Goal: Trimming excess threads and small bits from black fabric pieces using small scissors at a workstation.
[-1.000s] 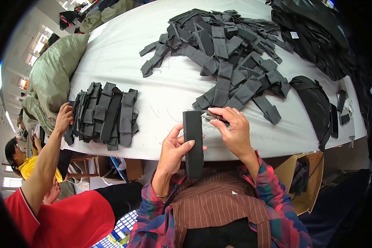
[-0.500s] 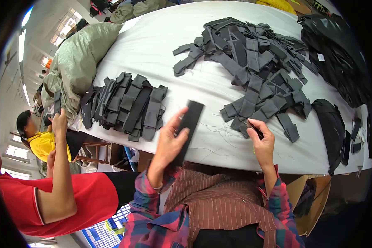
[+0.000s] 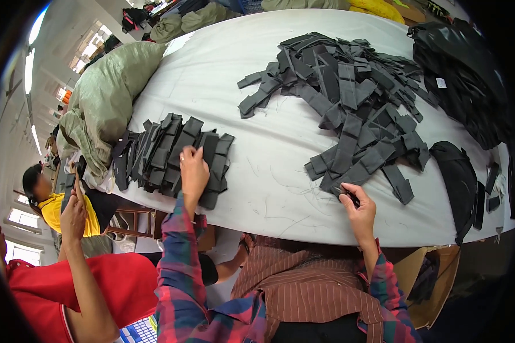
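My left hand [image 3: 194, 171] rests over a row of dark grey fabric strips [image 3: 169, 151] laid side by side at the table's left. Its fingers are bent and slightly apart, with no strip visible in them. A dark strip [image 3: 209, 197] shows below the hand, partly covered by it. My right hand [image 3: 359, 208] is closed around small black thread snips [image 3: 352, 198], mostly hidden by the fingers. It is just in front of a large heap of similar folded strips [image 3: 349, 86], near the heap's closest end.
Loose threads [image 3: 280, 197] lie on the white table [image 3: 263, 148]. Black bags [image 3: 458, 177] stand at right, a green sack [image 3: 114, 86] at the far left. A co-worker in a red shirt [image 3: 114, 286] is close on my left; an open cardboard box [image 3: 440, 274] is below right.
My left hand has moved left from the table's middle to the row, and the dark strip it held no longer shows in it. My right hand stays near the heap with the snips.
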